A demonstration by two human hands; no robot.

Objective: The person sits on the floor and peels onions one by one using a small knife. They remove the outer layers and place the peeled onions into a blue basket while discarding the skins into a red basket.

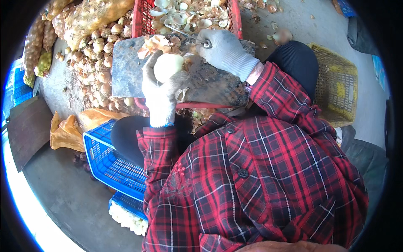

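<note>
My left hand [160, 91], in a whitish work glove with a dark-stained thumb and fingers, holds a pale peeled onion [169, 67] over a worn dark board [214, 82]. To its right, my gloved right hand [220, 50] is closed around the handle of a thin metal tool [180, 31], likely a knife, whose narrow end points up and left. Its exact shape is hard to tell. Brown onion skins [154, 45] lie on the board's far edge. The board rests across a red plastic crate [235, 19] holding onion skins and pale outer layers.
Unpeeled onions [104, 78] are heaped on the floor at the left, beside filled mesh sacks [91, 19]. A blue crate [116, 176] stands by my left knee, with peeled onions [126, 220] near a second blue crate. At the right is a yellow crate [335, 85].
</note>
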